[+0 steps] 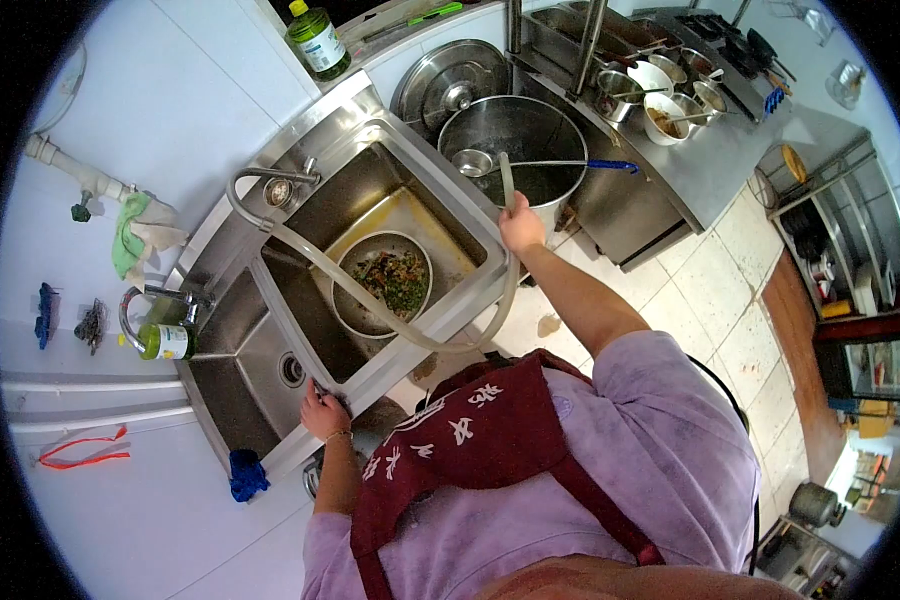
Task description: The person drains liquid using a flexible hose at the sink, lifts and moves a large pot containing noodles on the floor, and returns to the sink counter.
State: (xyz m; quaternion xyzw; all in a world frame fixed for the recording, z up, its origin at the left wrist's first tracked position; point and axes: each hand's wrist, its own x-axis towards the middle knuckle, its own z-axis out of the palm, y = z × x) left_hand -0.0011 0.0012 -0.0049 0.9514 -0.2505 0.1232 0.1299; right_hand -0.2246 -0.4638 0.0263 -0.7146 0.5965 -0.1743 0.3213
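- The right hand (521,228) has its fingers (518,206) curled around a pale hose (336,272), pinching it near its free end, at the mouth of a big pot (538,118).
- The left hand (324,412) rests at the front rim of the sink (382,366), nearest the small basin; its fingers look bent, but whether they pinch anything, I cannot tell.
- The hose runs from the curved tap (246,180), over the large basin and a round pan (344,308) of chopped greens (398,283), then bends up beyond the front rim.
- It looks light, soft and springy, probably slippery if wet and heavier if full; the best hold is close behind the free end, without kinking it.
- A ladle (472,163) with a blue-tipped handle lies across the pot; a lid (453,88) leans behind.
- At upper right, a steel counter (705,170) carries white bowls (664,117) and metal pots.
- Tiled floor (715,270) shows stains at centre right; metal shelves (850,225) stand at the right edge.
- A green bottle (319,48) stands at upper left.
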